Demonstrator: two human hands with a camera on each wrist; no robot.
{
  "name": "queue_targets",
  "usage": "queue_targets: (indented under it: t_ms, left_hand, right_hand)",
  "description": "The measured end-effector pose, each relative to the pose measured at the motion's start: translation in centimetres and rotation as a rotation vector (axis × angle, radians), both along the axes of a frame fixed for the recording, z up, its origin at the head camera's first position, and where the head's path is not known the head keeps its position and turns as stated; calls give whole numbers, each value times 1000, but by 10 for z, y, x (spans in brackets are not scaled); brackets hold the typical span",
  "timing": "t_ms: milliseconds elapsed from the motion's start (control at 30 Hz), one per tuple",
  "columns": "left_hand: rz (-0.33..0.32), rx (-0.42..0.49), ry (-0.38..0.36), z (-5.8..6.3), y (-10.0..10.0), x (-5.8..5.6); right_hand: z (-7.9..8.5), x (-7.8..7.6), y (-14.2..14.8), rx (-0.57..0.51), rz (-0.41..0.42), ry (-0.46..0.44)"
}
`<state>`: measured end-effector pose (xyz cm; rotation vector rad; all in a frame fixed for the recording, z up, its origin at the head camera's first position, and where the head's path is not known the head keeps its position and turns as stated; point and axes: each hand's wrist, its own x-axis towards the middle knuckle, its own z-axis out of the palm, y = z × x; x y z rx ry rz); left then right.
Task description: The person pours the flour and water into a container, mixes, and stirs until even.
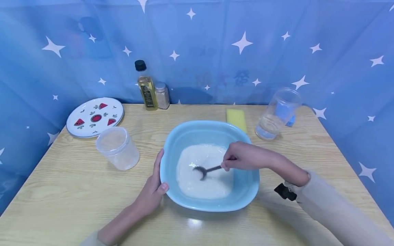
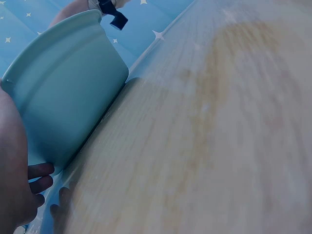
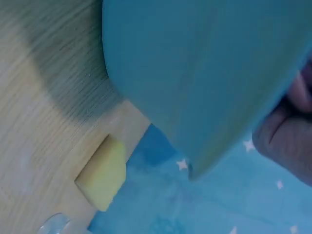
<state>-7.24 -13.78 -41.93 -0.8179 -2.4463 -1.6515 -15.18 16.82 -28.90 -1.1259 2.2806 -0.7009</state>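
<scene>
A light blue basin (image 1: pixel 203 130) stands on the table in front of me, with a flat layer of white, flour-like stuff (image 1: pixel 194 188) inside. My left hand (image 1: pixel 153 189) grips the basin's left side, thumb at the rim and fingers along the outer wall. In the left wrist view those fingertips (image 2: pixel 43 170) show low against the wall. Over the basin's right part, my right hand (image 1: pixel 247 156) pinches the handle of a dark spoon (image 1: pixel 214 168). The spoon's blurred head is in the white stuff. From the right wrist, the basin wall hides the spoon.
Left of the basin stand a translucent tub (image 1: pixel 123 153) and a watermelon-patterned plate (image 1: pixel 86 118). An oil bottle (image 1: pixel 147 92) and small shaker jar (image 1: pixel 162 97) are at the back. Behind the basin lie a yellow sponge (image 1: pixel 236 119) and a clear cup (image 1: pixel 268 126) with water.
</scene>
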Motion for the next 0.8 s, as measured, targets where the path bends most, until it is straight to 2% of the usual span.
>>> queue_targets:
  t_ms: [67, 133, 233, 333, 400, 467, 533, 700, 767, 800]
  left_hand:
    - [2, 0, -1, 0, 0, 0]
    - [5, 1, 1, 0, 0, 0]
    - [5, -1, 3, -1, 0, 0]
    - [2, -5, 0, -1, 0, 1]
    - [7, -7, 0, -1, 0, 1]
    - [13, -8, 5, -1, 0, 1]
    - [13, -5, 11, -1, 0, 1]
    - [0, 8, 10, -1, 1, -1]
    - [-2, 10, 5, -1, 2, -1]
    - [-2, 9, 3, -1, 2, -1]
  right_hand:
    - [5, 0, 8, 26, 18, -78]
    - [12, -2, 17, 64, 5, -107]
    - [19, -10, 28, 116, -95, -43]
    - [18, -16, 30, 128, -200, 48]
    - [13, -18, 24, 106, -216, 90]
    - [7, -18, 15, 67, -188, 102]
    - [0, -16, 5, 17, -127, 77]
    - [-4, 2, -3, -1, 12, -179]
    - [-1, 6, 3, 35, 35, -238]
    - [2, 6, 8, 52, 40, -237]
